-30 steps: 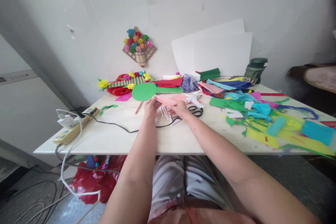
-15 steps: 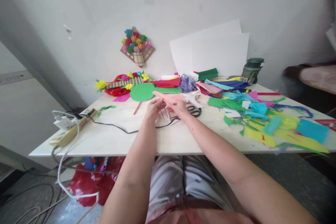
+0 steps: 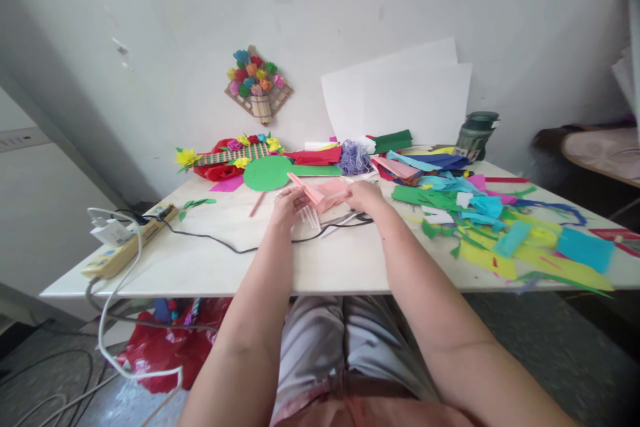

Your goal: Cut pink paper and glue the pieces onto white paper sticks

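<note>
My left hand (image 3: pixel 287 203) pinches the left end of a folded pink paper piece (image 3: pixel 323 193) above the middle of the white table (image 3: pixel 210 260). My right hand (image 3: pixel 365 195) rests to the right of the paper, over the spot where the glue gun and scissors lay; its fingers curl down and hide what is under them. Thin white sticks (image 3: pixel 311 217) lie just below the paper, beside a black cable (image 3: pixel 220 242). A green paper disc (image 3: pixel 267 173) lies behind my left hand.
Coloured paper scraps (image 3: pixel 505 230) cover the table's right half. Paper flowers (image 3: pixel 230 153), purple yarn (image 3: pixel 354 159) and white sheets (image 3: pixel 400 100) line the wall. A power strip (image 3: pixel 125 247) sits at the left edge. A dark green jar (image 3: pixel 477 133) stands at the back right.
My right hand let go of the pink paper's right end and slid right over the glue gun and scissors. The left hand keeps its pinch. The view drifted slightly right.
</note>
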Motion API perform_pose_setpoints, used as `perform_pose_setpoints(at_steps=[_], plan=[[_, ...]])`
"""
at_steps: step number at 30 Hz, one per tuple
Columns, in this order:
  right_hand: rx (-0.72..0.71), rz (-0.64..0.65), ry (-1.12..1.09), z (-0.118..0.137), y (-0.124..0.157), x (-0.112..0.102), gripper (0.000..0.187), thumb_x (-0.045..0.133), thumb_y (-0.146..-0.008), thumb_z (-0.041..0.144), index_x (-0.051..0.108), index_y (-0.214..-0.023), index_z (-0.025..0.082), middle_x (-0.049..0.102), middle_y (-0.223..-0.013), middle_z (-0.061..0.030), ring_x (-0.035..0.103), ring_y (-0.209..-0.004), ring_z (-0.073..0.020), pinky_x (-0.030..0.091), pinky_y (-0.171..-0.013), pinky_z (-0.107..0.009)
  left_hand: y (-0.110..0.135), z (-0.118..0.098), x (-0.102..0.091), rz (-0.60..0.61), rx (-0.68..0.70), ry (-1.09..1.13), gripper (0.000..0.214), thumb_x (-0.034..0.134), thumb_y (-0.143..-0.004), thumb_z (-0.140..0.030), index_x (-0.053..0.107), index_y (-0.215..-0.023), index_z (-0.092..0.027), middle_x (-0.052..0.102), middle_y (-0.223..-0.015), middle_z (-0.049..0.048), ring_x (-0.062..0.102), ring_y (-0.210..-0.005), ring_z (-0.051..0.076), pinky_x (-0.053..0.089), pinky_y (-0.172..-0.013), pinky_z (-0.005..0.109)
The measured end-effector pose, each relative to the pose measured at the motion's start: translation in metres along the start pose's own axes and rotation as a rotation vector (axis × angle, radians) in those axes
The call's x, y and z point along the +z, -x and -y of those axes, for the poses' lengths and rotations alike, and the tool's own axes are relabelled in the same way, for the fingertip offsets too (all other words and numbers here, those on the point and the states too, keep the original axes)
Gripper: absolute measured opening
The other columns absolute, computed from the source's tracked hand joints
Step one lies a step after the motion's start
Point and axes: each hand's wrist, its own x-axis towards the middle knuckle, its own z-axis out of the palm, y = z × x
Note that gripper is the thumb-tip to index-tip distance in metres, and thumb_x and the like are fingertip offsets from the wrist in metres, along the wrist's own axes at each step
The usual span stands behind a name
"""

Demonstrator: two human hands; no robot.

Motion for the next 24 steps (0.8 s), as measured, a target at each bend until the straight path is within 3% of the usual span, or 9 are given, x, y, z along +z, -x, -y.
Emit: perform_pose_setpoints(at_steps=[4,9,14,20,24], plan=[[0.028,0.134,0.125,-0.004,0.005,-0.009,0.032,0.058,-0.067,0.015,0.069,-0.097,0.021,0.066,-0.104,-0.0106,0.061,-0.096,-0.0243,0.045,-0.076,-0.03,-0.001,0.001,-0.001,-0.03,0.006,0.0,0.022,0.074,-0.057,-0.024,0.061,-0.069,-0.012,0.065,-0.062,0.005,0.063,-0.056,0.015,0.05,-0.065,0.03],[0.014,0.261,0.147,-0.003,0.006,-0.006,0.03,0.057,-0.07,0.014,0.069,-0.096,0.022,0.066,-0.104,-0.0094,0.06,-0.096,-0.0228,0.044,-0.079,-0.03,-0.004,0.003,-0.004,-0.042,0.024,0.001,0.024,0.075,-0.057,-0.025,0.061,-0.07,-0.012,0.065,-0.062,0.0049,0.063,-0.057,0.015,0.05,-0.066,0.031],[-0.019,0.212,0.163,-0.002,0.004,0.001,0.031,0.055,-0.073,0.014,0.068,-0.099,0.022,0.064,-0.11,-0.0099,0.058,-0.101,-0.0229,0.042,-0.083,-0.031,-0.004,0.003,-0.004,-0.044,0.026,0.011,0.024,0.075,-0.056,-0.025,0.062,-0.07,-0.012,0.064,-0.061,0.0045,0.062,-0.056,0.015,0.05,-0.065,0.03],[-0.193,0.144,0.176,0.001,0.002,0.01,0.034,0.052,-0.074,0.014,0.069,-0.099,0.028,0.066,-0.105,-0.0085,0.059,-0.099,-0.0247,0.041,-0.082,-0.032,0.0,-0.003,-0.002,-0.066,0.067,0.038,0.022,0.075,-0.057,-0.025,0.062,-0.069,-0.012,0.063,-0.061,0.0029,0.061,-0.055,0.013,0.049,-0.065,0.029],[-0.233,0.145,0.181,0.005,0.003,0.011,0.042,0.051,-0.072,0.01,0.066,-0.105,0.031,0.066,-0.105,-0.0077,0.06,-0.098,-0.0243,0.042,-0.079,-0.031,0.001,-0.006,-0.001,-0.104,0.077,0.058,0.022,0.075,-0.056,-0.024,0.061,-0.068,-0.012,0.063,-0.06,0.0022,0.061,-0.055,0.013,0.048,-0.064,0.027]])
